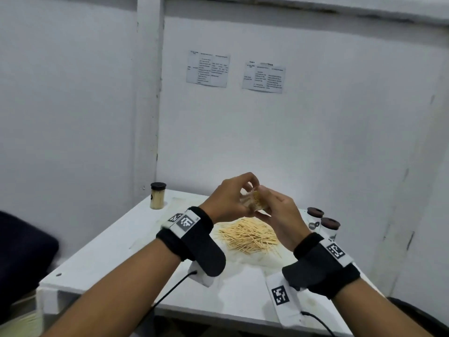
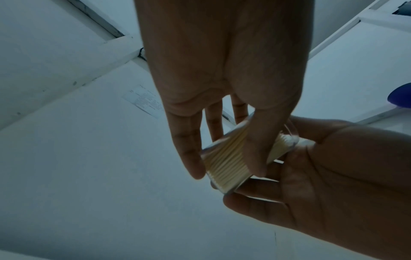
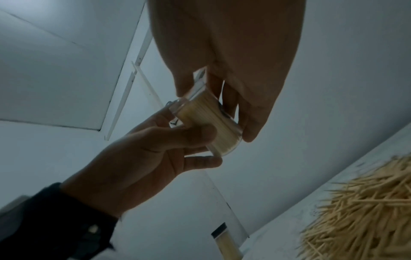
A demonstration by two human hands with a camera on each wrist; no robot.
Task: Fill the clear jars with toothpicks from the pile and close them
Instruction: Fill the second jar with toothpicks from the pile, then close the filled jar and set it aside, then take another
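A clear jar [image 1: 256, 199] packed with toothpicks is held tilted in the air above the toothpick pile [image 1: 247, 235]. Its mouth shows bare toothpick ends and no lid. My left hand [image 1: 247, 194] grips it from the left, with fingers and thumb curled round the body of the jar [image 2: 224, 167]. My right hand [image 1: 263, 204] holds the same jar [image 3: 206, 123] from the right, thumb on one side and fingers on the other. In the right wrist view the pile [image 3: 360, 211] lies at the lower right.
A filled jar with a black lid [image 1: 158, 195] stands at the white table's [image 1: 116, 246] far left corner. Two clear jars with brown lids [image 1: 315, 212] [image 1: 330, 223] stand at the right by the wall. Cables hang from both wristbands over the table's front edge.
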